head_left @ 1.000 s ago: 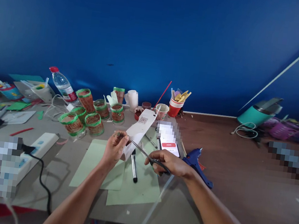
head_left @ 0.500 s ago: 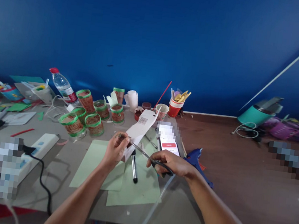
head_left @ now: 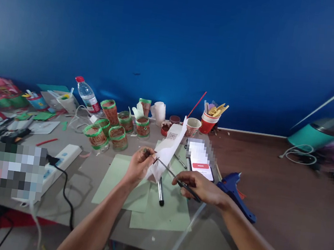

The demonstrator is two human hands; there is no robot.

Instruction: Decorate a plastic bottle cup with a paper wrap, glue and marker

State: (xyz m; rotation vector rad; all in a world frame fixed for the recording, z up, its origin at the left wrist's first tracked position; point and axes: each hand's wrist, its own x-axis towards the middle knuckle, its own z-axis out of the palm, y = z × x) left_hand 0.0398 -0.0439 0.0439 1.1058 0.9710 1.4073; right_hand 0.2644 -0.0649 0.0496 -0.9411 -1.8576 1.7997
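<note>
My left hand [head_left: 141,163] pinches the near end of a curled white paper strip [head_left: 167,153], which has a printed QR code on it. In my right hand [head_left: 196,185] is a pair of scissors [head_left: 169,169] with dark handles, its blades reaching left to the paper beside my left fingertips. Whether the blades are parted I cannot tell. Beneath them lie pale green paper sheets [head_left: 157,219], with a silver-and-black marker [head_left: 161,193] on top. A phone [head_left: 201,164] with a lit screen lies just beyond my right hand.
Several jars with green rims [head_left: 118,137] stand at the back left near a plastic bottle [head_left: 88,96]. Red-and-white cups [head_left: 209,122] hold yellow utensils. A blue glue gun [head_left: 236,193] lies to the right. On the left is a white power strip [head_left: 62,168] with a black cable.
The view has swung left, so everything sits further right. The paper strip has tilted and shows more edge-on. Both hands keep their grips.
</note>
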